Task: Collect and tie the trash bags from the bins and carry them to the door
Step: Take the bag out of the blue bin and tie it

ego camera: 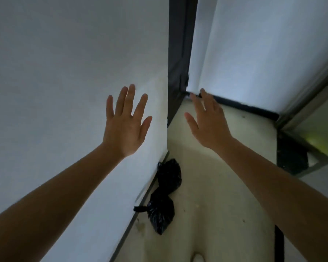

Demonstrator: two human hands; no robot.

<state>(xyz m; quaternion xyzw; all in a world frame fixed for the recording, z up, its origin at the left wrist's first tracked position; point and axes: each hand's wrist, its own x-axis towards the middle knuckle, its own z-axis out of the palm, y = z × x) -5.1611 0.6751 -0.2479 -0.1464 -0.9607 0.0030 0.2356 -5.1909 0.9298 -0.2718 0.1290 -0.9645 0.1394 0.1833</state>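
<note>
Two tied black trash bags lie on the pale floor against the foot of the left wall: one (169,175) farther away, one (160,212) nearer, with a knotted tail sticking out to the left. My left hand (125,125) is raised in front of the white wall, fingers spread, holding nothing. My right hand (208,121) is stretched forward toward the bottom corner of the white door (244,53), fingers apart and empty. Both hands are well above the bags.
A white wall (64,72) runs along the left. A dark door frame (178,53) stands between wall and door. A dark threshold strip (244,107) lies under the door. At right are a metal frame (311,87) and a dark floor patch (292,157).
</note>
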